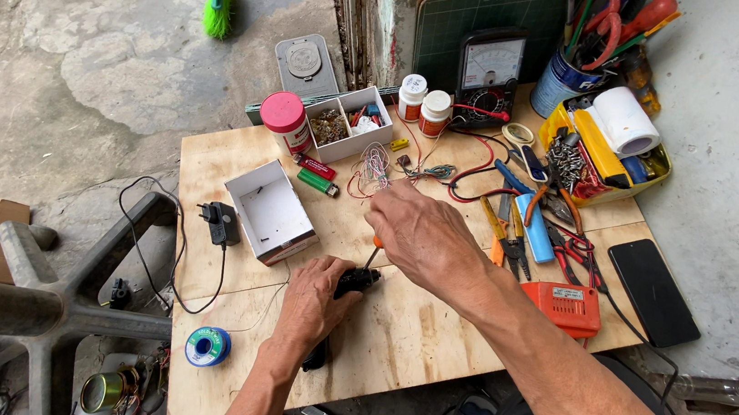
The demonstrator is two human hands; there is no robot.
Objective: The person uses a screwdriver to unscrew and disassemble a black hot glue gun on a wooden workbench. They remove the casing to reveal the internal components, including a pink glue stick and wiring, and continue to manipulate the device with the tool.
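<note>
My plywood tabletop [411, 331] carries an open white box [270, 213] at nine o'clock with a black plug adapter [221, 222] just left of it. A solder spool [208, 346] lies at seven. At twelve sit a red and a green lighter [319, 175], a tangle of wires [373, 169] and an analog multimeter [489, 76]. Pliers [512, 241], an orange case [566, 306] and a black phone [654, 290] lie at three.
</note>
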